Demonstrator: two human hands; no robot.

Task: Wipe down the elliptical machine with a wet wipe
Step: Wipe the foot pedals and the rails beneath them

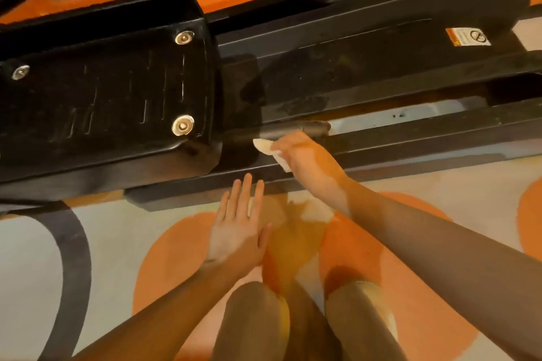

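The black elliptical machine fills the upper half of the view, with its ribbed foot pedal [111,91] at left and long dark rails [381,67] running right. My right hand [308,158] grips a folded white wet wipe [268,149] and presses it on the near rail just right of the pedal. My left hand [239,226] hovers flat over the floor below the rail, fingers straight and together, holding nothing. Part of the wipe is hidden under my right fingers.
A carpet [440,287] with orange circles, pale ground and a dark curved band lies under the machine. My two knees [308,316] are at the bottom centre. An orange and white warning sticker [467,37] sits on the far rail at right.
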